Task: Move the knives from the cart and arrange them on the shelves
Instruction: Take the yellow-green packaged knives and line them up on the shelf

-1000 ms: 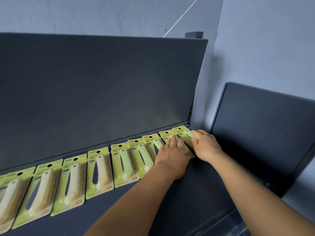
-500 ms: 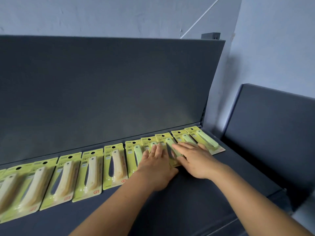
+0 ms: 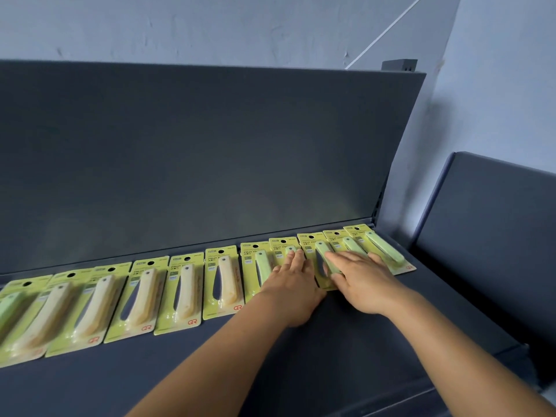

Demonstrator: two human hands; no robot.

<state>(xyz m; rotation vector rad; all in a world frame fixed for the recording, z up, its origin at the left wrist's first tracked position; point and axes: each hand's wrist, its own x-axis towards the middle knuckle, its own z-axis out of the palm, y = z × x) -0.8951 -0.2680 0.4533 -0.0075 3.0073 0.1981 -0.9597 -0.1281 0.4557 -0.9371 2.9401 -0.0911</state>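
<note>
Knives point(image 3: 326, 261) in overlapping packs line the shelf point(image 3: 331, 356); both hands, left hand point(image 3: 290, 284) and right hand point(image 3: 362, 281), press flat, apparently gripping nothing — a shove could fan the row askew.

Both hands have slid leftward along the row of packaged knives. A second ago the right hand point(image 3: 365, 281) covered the last green pack point(image 3: 383, 251) at the row's right end; now that pack lies bare. The left hand point(image 3: 290, 285) now lies flat on a pack nearer mid-frame.
</note>
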